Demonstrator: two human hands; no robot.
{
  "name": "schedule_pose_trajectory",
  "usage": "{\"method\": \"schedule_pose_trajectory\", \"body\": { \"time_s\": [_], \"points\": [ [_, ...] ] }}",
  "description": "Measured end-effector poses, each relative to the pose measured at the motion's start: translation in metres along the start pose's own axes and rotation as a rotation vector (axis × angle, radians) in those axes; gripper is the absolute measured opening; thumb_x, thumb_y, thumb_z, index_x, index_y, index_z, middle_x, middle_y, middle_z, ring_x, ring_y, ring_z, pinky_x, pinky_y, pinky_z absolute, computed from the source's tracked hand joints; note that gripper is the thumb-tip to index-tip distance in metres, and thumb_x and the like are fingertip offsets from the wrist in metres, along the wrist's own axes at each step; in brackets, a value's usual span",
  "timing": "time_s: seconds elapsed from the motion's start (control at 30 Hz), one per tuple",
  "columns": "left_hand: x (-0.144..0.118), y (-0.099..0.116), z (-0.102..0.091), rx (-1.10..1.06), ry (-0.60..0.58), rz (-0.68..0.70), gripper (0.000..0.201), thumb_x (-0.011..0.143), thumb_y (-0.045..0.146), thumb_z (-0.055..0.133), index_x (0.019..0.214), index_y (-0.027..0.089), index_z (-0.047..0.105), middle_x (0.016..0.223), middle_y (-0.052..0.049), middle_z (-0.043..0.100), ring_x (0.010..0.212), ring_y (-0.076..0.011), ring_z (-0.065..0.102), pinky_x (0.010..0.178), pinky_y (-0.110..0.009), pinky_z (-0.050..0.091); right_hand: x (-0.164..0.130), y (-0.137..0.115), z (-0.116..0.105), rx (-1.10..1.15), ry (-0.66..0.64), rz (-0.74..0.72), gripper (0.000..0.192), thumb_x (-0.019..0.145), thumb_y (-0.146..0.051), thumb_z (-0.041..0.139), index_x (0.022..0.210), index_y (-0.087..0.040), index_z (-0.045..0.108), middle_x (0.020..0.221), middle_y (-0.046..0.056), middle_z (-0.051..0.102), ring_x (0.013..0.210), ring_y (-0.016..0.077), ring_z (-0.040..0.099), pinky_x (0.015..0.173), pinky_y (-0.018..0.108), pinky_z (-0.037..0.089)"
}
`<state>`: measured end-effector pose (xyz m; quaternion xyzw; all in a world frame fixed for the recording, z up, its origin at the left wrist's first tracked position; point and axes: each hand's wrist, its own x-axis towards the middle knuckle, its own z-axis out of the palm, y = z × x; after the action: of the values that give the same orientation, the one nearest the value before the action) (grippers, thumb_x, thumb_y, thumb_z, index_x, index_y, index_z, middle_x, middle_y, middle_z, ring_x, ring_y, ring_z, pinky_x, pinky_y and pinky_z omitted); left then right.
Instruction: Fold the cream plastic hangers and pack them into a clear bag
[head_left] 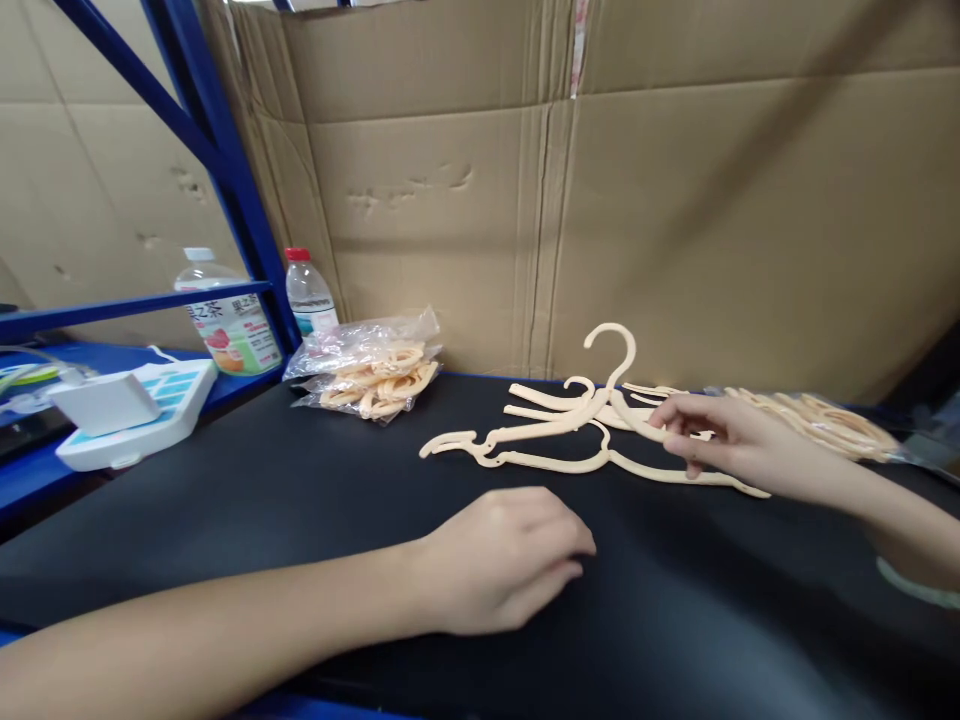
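Note:
A beige folding clothes hanger (555, 430) is raised at its hook end, its hook standing up. My right hand (705, 435) grips its right arm between thumb and fingers. A second beige hanger (559, 464) lies just in front, linked or touching near the left end; I cannot tell which. More beige hanger pieces (544, 397) lie behind. Closer to me, my left hand (510, 560) rests over the black tabletop with its fingers curled closed, apart from the hangers. Nothing shows in it.
Clear bags of beige hanger parts (375, 370) sit at the back left, and another bagged stack (817, 420) lies at right. Two bottles, one red-capped (310, 295), stand by a blue metal frame (217, 150). A white power strip (142, 410) lies left. Cardboard (435, 230) walls the back.

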<state>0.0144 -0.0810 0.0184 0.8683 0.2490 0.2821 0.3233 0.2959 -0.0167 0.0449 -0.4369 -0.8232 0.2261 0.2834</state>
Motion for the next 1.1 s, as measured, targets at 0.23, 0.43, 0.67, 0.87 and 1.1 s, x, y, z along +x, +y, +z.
{"method": "schedule_pose_trajectory", "body": {
  "time_s": [0.23, 0.43, 0.67, 0.87, 1.1],
  "points": [
    [0.0, -0.004, -0.006, 0.298, -0.056, 0.104, 0.032, 0.086, 0.013, 0.055, 0.115, 0.021, 0.065, 0.122, -0.014, 0.063, 0.119, -0.0306, 0.053, 0.106, -0.041, 0.035, -0.004, 0.004, -0.002, -0.152, -0.259, -0.022, 0.009, 0.08, -0.028, 0.06, 0.078, -0.022, 0.066, 0.071, 0.001, 0.066, 0.063, 0.0162, 0.062, 0.055, 0.025, 0.049],
    [0.004, -0.016, -0.006, 0.407, -0.035, 0.11, 0.026, 0.087, 0.019, 0.055, 0.11, 0.021, 0.065, 0.118, -0.012, 0.064, 0.113, -0.0289, 0.056, 0.099, -0.042, 0.041, -0.005, 0.001, 0.0, -0.309, -0.318, -0.002, 0.01, 0.077, -0.02, 0.059, 0.072, -0.021, 0.067, 0.069, 0.0, 0.067, 0.061, 0.015, 0.059, 0.055, 0.025, 0.043],
    [0.004, -0.017, -0.006, 0.616, -0.071, 0.122, 0.026, 0.089, 0.023, 0.053, 0.114, 0.019, 0.058, 0.126, -0.01, 0.058, 0.12, -0.0269, 0.048, 0.102, -0.046, 0.04, -0.004, 0.001, -0.001, -0.399, -0.327, 0.069, 0.007, 0.076, -0.018, 0.057, 0.072, -0.017, 0.063, 0.075, 0.003, 0.067, 0.068, 0.0155, 0.059, 0.061, 0.025, 0.043],
    [0.008, -0.025, -0.01, 0.66, -0.017, 0.036, 0.034, 0.089, 0.02, 0.051, 0.123, 0.019, 0.052, 0.128, -0.009, 0.055, 0.12, -0.024, 0.048, 0.103, -0.043, 0.041, -0.002, 0.008, -0.003, -0.419, -0.318, 0.122, 0.008, 0.072, -0.018, 0.061, 0.08, -0.017, 0.061, 0.071, 0.001, 0.062, 0.063, 0.0141, 0.055, 0.055, 0.024, 0.039],
    [0.008, -0.044, -0.016, 0.656, 0.084, -0.031, 0.031, 0.089, 0.016, 0.047, 0.12, 0.019, 0.053, 0.123, -0.01, 0.057, 0.112, -0.0238, 0.054, 0.097, -0.042, 0.047, -0.003, 0.012, -0.013, -0.46, -0.367, 0.21, 0.036, 0.073, -0.027, 0.065, 0.106, -0.016, 0.061, 0.068, -0.002, 0.057, 0.061, 0.0141, 0.052, 0.055, 0.025, 0.035]
  ]
}}
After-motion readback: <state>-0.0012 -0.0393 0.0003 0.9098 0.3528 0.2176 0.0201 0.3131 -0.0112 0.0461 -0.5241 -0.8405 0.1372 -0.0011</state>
